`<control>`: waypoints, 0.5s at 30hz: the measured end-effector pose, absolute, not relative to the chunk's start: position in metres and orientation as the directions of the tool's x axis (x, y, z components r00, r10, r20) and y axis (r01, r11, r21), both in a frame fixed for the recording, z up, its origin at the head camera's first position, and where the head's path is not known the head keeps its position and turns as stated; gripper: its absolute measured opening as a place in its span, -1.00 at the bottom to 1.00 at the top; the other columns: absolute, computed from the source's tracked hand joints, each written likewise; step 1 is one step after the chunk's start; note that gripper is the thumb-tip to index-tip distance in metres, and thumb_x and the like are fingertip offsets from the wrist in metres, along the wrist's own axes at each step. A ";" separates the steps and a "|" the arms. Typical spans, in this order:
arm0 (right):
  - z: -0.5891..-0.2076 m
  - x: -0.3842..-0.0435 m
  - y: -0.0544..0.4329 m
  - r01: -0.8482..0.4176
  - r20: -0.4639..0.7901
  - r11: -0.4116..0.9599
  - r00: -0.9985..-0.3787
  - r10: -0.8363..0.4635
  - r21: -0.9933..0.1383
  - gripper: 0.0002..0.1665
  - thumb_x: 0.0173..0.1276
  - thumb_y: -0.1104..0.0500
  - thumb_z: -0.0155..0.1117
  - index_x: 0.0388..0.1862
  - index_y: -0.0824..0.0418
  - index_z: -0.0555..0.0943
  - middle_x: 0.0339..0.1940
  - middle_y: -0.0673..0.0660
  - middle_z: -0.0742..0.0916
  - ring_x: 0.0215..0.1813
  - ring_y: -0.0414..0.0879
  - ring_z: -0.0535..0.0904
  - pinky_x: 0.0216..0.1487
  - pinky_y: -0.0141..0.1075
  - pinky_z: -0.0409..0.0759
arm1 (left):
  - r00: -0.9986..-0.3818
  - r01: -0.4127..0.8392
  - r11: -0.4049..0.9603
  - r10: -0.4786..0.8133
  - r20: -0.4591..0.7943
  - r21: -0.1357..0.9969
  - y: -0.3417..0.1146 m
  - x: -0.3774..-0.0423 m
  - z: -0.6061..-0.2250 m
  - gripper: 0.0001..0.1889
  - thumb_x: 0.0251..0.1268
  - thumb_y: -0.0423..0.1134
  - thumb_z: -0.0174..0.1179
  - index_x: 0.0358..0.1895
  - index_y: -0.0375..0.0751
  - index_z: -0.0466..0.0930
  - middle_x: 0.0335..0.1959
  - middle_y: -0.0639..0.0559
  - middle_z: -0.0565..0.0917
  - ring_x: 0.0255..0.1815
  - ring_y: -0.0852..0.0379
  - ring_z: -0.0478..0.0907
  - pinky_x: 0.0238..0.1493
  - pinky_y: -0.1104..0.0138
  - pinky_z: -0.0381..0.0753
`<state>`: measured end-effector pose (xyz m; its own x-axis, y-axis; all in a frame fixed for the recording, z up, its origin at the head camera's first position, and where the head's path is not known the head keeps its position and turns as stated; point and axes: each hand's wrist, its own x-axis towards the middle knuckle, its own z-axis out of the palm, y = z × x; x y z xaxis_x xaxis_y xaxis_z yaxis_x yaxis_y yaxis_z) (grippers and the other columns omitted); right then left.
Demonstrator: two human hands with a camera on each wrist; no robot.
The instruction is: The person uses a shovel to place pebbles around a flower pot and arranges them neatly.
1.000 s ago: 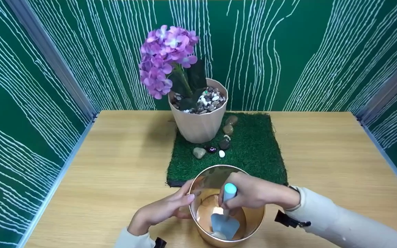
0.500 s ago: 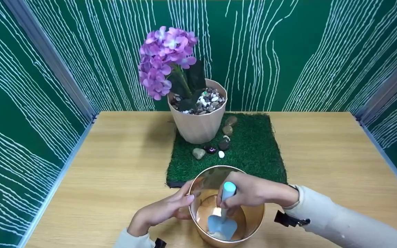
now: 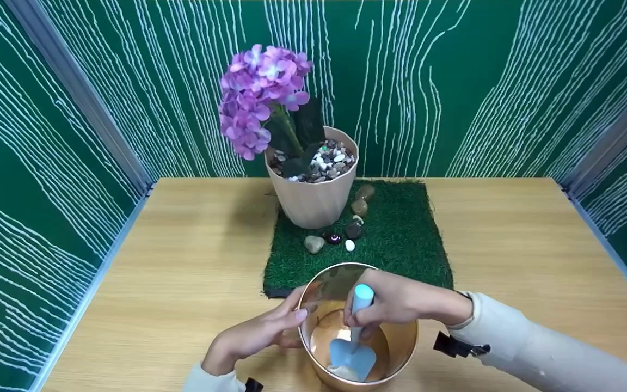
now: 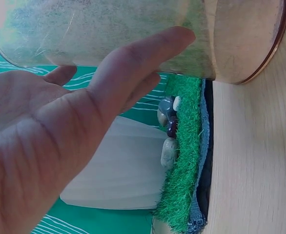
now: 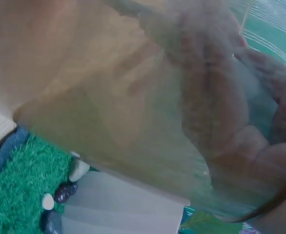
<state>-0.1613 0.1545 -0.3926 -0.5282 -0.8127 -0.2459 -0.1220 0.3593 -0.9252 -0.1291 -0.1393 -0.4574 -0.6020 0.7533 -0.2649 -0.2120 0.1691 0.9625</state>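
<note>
My right hand [image 3: 387,299] reaches into a clear amber cylindrical container [image 3: 400,354] and grips the light blue handle of a small shovel [image 3: 352,356]. The shovel points down, its spade-shaped blade near the container's bottom. Something pale [image 3: 343,372] lies at the blade's lower edge; its kind is unclear. Fingers spread and mostly straight, my left hand [image 3: 262,329] rests against the container's outer left side, thumb close to the rim. In the left wrist view one long finger [image 4: 148,48] lies along the clear wall. The right wrist view looks through that hazy wall at the gripping hand [image 5: 221,97].
Behind the container lies a green turf mat [image 3: 400,234]. On it stands a pale flowerpot [image 3: 313,201] filled with pebbles, holding a purple flower [image 3: 264,92]. Several stones [image 3: 314,244] line the pot's front and right. Green panels with white lines [image 3: 482,87] enclose the wooden table [image 3: 183,261].
The shovel blade has shifted slightly left inside the container, and more of the pale stuff at its lower edge shows. My left hand and the container have stayed in place.
</note>
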 end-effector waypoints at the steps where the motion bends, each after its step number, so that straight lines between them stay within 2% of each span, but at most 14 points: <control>1: -0.393 -0.161 0.154 -0.156 -0.235 0.364 -0.525 -0.818 -0.918 -0.84 0.46 0.46 0.32 -0.15 0.58 0.78 -0.27 0.30 0.87 -0.24 -0.30 0.75 -0.11 -0.33 0.90 | -0.601 -0.208 0.169 0.755 -0.262 0.963 -0.140 -0.129 -0.457 -0.02 0.89 0.29 -0.16 0.89 -0.15 -0.50 0.93 -0.36 -0.24 0.93 -0.47 -0.20 0.60 -0.34 0.55; 7: -0.395 -0.158 0.150 -0.233 -0.227 0.401 -0.536 -0.813 -0.886 -0.89 0.41 0.47 0.38 -0.22 0.48 0.83 -0.35 0.24 0.88 -0.30 -0.35 0.70 -0.19 -0.42 0.86 | -0.603 -0.217 0.167 0.752 -0.267 0.962 -0.139 -0.129 -0.458 -0.07 0.90 0.25 -0.19 0.90 -0.14 -0.48 0.93 -0.36 -0.19 0.93 -0.48 -0.18 0.61 -0.34 0.54; 15: -0.388 -0.160 0.157 -0.112 -0.281 0.409 -0.563 -0.777 -0.906 -0.81 0.44 0.45 0.28 -0.14 0.57 0.78 -0.25 0.16 0.87 -0.20 -0.22 0.76 -0.09 -0.30 0.91 | -0.600 -0.213 0.182 0.751 -0.275 0.960 -0.139 -0.130 -0.458 -0.08 0.91 0.24 -0.21 0.89 -0.16 -0.48 0.93 -0.35 -0.20 0.92 -0.47 -0.15 0.62 -0.32 0.54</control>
<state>-0.1597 0.1568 -0.3876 -0.5628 -0.7772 -0.2813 -0.1120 0.4088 -0.9057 -0.1297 -0.1385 -0.4575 -0.5998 0.7513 -0.2752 -0.2130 0.1816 0.9600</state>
